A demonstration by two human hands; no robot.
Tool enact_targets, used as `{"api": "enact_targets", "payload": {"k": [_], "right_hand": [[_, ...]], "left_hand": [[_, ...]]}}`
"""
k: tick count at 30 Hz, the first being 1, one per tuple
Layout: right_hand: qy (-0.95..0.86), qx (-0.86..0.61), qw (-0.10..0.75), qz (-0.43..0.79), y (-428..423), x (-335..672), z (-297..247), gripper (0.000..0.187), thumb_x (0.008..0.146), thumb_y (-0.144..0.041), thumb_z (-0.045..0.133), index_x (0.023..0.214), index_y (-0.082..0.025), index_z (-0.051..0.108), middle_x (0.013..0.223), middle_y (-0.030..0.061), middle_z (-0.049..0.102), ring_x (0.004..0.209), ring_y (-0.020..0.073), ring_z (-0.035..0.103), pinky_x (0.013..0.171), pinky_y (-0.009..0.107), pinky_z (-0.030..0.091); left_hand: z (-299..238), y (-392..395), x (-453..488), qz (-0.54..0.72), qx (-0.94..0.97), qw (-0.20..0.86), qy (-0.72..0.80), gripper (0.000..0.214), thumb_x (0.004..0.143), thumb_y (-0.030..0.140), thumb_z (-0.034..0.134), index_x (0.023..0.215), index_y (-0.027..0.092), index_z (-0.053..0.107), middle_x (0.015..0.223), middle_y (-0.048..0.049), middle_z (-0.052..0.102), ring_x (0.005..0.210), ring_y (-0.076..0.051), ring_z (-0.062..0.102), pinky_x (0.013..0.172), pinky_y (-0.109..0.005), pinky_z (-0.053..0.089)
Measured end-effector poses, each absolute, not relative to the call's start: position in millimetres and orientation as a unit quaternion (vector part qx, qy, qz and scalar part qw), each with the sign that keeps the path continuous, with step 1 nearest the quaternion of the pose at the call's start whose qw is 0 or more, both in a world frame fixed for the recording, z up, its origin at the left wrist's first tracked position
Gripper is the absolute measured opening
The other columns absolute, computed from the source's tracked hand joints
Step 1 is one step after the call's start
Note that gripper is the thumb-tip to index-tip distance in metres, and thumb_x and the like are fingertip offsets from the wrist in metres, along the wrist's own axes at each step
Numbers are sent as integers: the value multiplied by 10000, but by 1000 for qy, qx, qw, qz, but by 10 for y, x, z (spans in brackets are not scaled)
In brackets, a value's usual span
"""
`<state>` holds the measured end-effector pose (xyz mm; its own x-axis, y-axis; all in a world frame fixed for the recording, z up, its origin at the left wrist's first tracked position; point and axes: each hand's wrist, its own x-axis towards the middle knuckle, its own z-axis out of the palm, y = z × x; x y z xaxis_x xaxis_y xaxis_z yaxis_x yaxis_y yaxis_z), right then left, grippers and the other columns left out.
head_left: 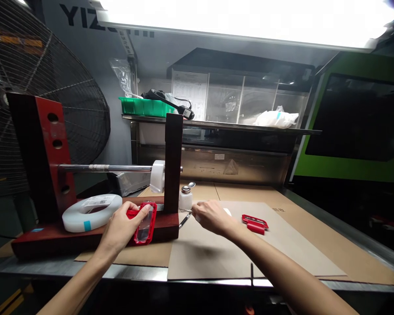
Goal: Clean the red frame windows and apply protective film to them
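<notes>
Glossy red plastic frame, matt brown cardboard sheet

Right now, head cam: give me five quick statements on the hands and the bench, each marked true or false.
1. The left hand holds a red frame part against the red stand. True.
2. The right hand is flat on the cardboard and has nothing in it. False: its grip is closed on a thin metal tool.
3. A second red part lies on the cardboard to the right of the right hand. True.
4. The white tape roll is threaded on the steel rod. False: it lies flat on the stand's base.
5. The small white dispenser bottle has tipped over. False: it stands upright beside the stand's post.
</notes>
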<state>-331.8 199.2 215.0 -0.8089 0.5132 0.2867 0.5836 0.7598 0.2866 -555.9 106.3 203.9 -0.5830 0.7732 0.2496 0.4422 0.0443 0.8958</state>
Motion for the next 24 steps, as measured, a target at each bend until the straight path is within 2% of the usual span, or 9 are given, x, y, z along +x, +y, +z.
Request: {"api": "enact_targets", "payload": {"k": [4, 7, 9, 11, 13, 14, 17, 19, 24], "right_hand": [[-930, -340, 92, -103, 2047, -3019, 1897, 211, 820, -156, 527, 675, -107, 672, 679, 129, 686, 561, 187, 613, 505, 256, 363], [-929, -343, 128, -50, 1967, -2960, 1838, 211, 858, -208, 523, 799, -118, 704, 795, 115, 708, 674, 174, 641, 585, 243, 417], [-927, -314, 186, 85, 1851, -3004, 1826, 249, 890, -296, 502, 967, -155, 693, 852, 74, 711, 707, 137, 641, 621, 216, 447], [-881, -260, 253, 304, 1707, -3088, 1803, 344, 847, -403, 553, 1076, -172, 666, 805, 44, 703, 648, 114, 623, 597, 205, 464], [-801, -206, 297, 478, 1563, -3173, 1756, 432, 754, -448, 645, 1076, -161, 678, 749, 37, 689, 580, 107, 585, 556, 214, 463], [-778, -189, 308, 514, 1496, -3207, 1725, 429, 716, -448, 677, 1033, -159, 700, 736, 35, 683, 570, 103, 568, 553, 217, 460], [-753, -162, 328, 548, 1324, -3253, 1625, 323, 668, -424, 722, 825, -143, 749, 695, 31, 666, 562, 96, 528, 542, 212, 434], [-746, -156, 332, 557, 1221, -3247, 1574, 293, 653, -417, 739, 737, -137, 746, 659, 25, 649, 564, 97, 517, 537, 207, 422], [-700, -177, 319, 615, 993, -3241, 1497, 291, 657, -419, 740, 714, -135, 713, 596, 4, 610, 537, 93, 518, 518, 196, 417]], "left_hand": [[2027, 961, -5432, 590, 380, 267, 660, 373, 703, 578, 563, 723, 206, 546, 587, 19, 589, 525, -147, 516, 473, -235, 363], [1997, 868, -5233, 621, 331, 367, 608, 317, 759, 519, 522, 805, 206, 539, 569, 24, 560, 454, -114, 466, 407, -202, 318], [1962, 787, -5046, 627, 310, 451, 554, 291, 786, 482, 483, 791, 196, 533, 480, 47, 460, 374, -82, 348, 360, -182, 245], [1910, 689, -4841, 623, 297, 532, 491, 256, 770, 430, 507, 760, 177, 543, 448, 62, 380, 360, -57, 251, 348, -168, 182], [1841, 583, -4656, 617, 281, 591, 438, 220, 699, 375, 594, 737, 160, 562, 455, 59, 375, 378, -40, 234, 359, -154, 166], [1800, 530, -4581, 616, 270, 610, 419, 226, 647, 352, 644, 725, 154, 570, 458, 56, 387, 384, -32, 242, 365, -146, 169], [1660, 386, -4449, 616, 231, 646, 386, 297, 488, 305, 752, 674, 137, 594, 439, 53, 409, 377, -11, 248, 362, -134, 159], [1558, 288, -4432, 622, 206, 653, 379, 321, 443, 295, 782, 663, 132, 617, 431, 38, 445, 366, -15, 282, 350, -137, 181], [1291, -56, -4513, 711, 116, 553, 420, 324, 510, 254, 778, 807, 187, 666, 701, -59, 684, 584, -170, 588, 452, -246, 458]]}}
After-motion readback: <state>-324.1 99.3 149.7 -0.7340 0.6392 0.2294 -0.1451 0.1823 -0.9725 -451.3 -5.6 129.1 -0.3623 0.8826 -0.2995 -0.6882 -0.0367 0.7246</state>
